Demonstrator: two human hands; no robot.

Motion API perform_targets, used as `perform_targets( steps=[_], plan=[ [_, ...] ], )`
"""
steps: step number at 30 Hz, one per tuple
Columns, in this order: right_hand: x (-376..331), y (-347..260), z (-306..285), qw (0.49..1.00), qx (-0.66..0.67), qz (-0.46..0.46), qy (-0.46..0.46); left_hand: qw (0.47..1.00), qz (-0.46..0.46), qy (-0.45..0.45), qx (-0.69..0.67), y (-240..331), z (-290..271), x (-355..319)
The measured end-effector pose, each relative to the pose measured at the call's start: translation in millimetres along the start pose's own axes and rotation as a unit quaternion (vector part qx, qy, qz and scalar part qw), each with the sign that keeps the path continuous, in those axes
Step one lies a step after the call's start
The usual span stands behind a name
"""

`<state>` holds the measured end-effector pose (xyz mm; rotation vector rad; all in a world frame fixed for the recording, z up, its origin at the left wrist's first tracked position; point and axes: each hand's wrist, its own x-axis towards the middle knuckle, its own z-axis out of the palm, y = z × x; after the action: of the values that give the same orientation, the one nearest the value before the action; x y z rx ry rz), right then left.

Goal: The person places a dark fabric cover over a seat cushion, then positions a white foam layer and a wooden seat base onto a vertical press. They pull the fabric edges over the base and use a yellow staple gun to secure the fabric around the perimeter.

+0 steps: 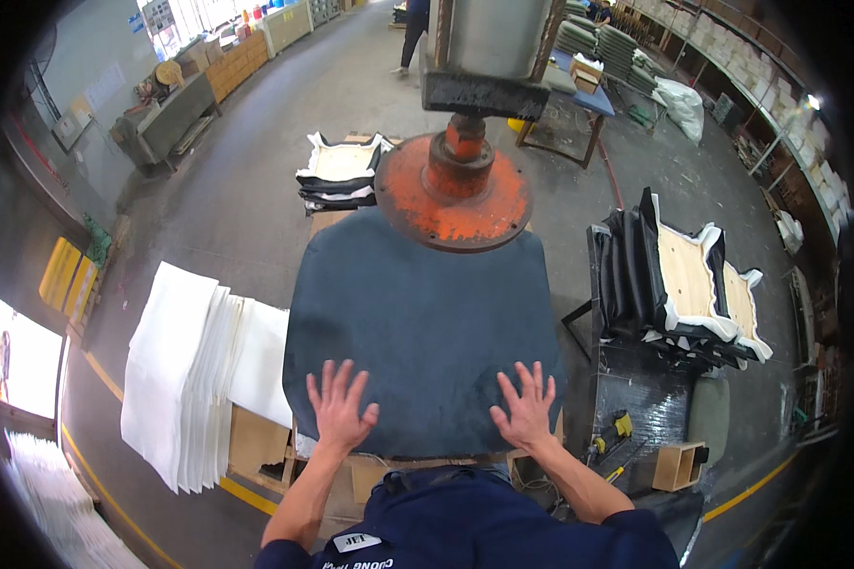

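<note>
A large dark blue-grey fabric-covered seat panel [417, 322] lies flat in front of me. My left hand [340, 408] rests palm down on its near left part, fingers spread. My right hand [525, 410] lies palm down on its near right part, fingers also spread. Above the far edge of the panel hangs a round orange press plate [454, 194] on a shaft under a grey machine head [485, 93]. Neither hand grips anything.
A stack of white sheets [194, 370] lies to the left. Finished seat panels stand on a rack [678, 284] at the right and in a pile [340, 173] behind. A yellow tool [613, 429] and small wooden box [680, 465] sit lower right. A person [414, 33] stands far back.
</note>
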<state>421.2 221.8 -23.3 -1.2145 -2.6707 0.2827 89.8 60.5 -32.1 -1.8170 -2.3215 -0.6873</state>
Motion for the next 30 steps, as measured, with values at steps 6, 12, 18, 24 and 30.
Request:
perform_targets(
  steps=[6,12,18,24,30],
  plan=[
    [-4,27,17,0.994,-0.012,0.101,0.046,0.984,-0.161,-0.007,0.071,-24,12,-15],
    [-8,36,30,0.992,-0.020,0.122,0.032,0.982,-0.173,-0.033,0.064,-28,19,-22],
    [-10,39,36,0.992,-0.015,0.122,0.034,0.982,-0.169,-0.041,0.069,-33,27,-28],
    [-10,38,36,0.992,-0.015,0.123,0.036,0.984,-0.157,-0.041,0.071,-34,28,-27],
    [-10,37,37,0.991,-0.016,0.126,0.039,0.985,-0.154,-0.045,0.061,-37,31,-25]
  ],
)
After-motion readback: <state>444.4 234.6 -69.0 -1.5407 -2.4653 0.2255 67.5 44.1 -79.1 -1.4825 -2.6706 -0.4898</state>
